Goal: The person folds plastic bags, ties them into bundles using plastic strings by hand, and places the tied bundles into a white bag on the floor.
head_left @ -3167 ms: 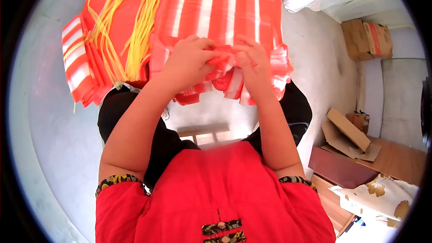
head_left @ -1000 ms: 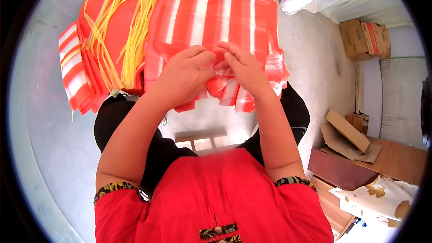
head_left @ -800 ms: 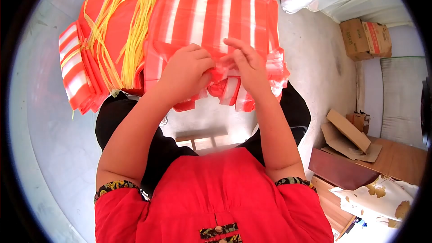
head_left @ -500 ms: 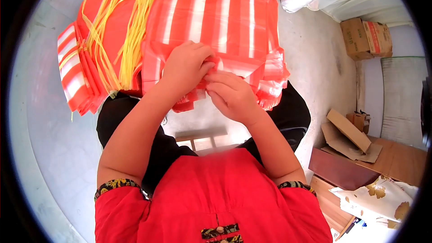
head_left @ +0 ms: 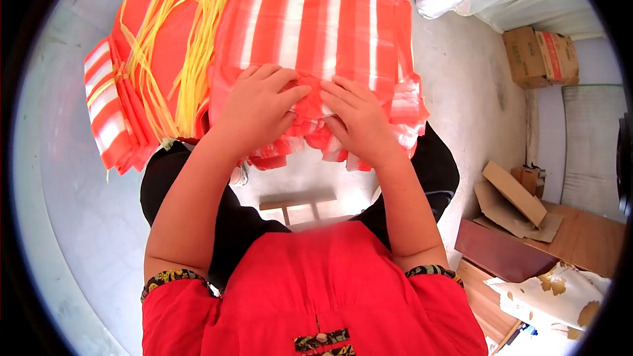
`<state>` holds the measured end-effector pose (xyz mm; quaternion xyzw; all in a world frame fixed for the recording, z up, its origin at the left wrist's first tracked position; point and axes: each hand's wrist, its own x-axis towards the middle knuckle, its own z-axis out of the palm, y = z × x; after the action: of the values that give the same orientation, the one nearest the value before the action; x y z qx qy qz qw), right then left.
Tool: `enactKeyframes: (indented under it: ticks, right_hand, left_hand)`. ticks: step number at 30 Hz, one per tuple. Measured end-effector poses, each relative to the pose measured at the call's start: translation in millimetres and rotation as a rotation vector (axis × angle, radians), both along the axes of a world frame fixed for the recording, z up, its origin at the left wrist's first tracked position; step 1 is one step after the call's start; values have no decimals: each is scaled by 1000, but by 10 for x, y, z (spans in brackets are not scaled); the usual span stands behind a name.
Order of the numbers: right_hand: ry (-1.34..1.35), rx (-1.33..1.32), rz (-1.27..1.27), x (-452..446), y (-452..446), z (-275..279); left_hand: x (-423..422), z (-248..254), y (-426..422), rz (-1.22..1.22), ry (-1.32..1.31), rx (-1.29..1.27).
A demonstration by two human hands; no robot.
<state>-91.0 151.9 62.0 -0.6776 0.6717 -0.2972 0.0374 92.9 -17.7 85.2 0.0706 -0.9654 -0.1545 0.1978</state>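
A stack of red-and-white striped plastic bags [head_left: 316, 20] lies in front of me, with crumpled layered edges hanging at its near side. My left hand [head_left: 260, 109] rests over the near part of the top bag, fingers stretched out and thumb apart. Facing it, my right hand [head_left: 359, 118] lies on the same bag with its fingers extended and thumb lower down. Wrinkled red plastic [head_left: 307, 107] bunches up between the two hands. How far the fingertips press into the film is hard to see.
Yellow strings [head_left: 198, 53] drape over more red plastic on the left, beside a tied folded striped bundle [head_left: 105, 102]. A wooden bar [head_left: 297, 199] shows below the stack. On the right are a cardboard box [head_left: 527, 56], an opened carton [head_left: 514, 204] and a brown cabinet [head_left: 501, 250].
My hands were close together, pinching at the bag's near edge. Now they have moved apart, with fingers spread on the plastic and the film bunched between them.
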Motion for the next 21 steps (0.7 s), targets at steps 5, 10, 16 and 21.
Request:
enactKeyframes:
  ticks: [5, 10, 16, 21]
  right_hand:
    - [96, -7, 1, -34, -75, 123]
    - [149, -55, -14, -30, -100, 65]
    - [84, 34, -33, -88, -134, 232]
    - [-225, 371, -44, -131, -124, 611]
  left_hand:
    - [-50, -38, -24, 8, -33, 27]
    - [-50, -15, -33, 5, -27, 35]
    - [-2, -111, -172, 74, 52, -68]
    - [208, 196, -156, 246, -118, 215]
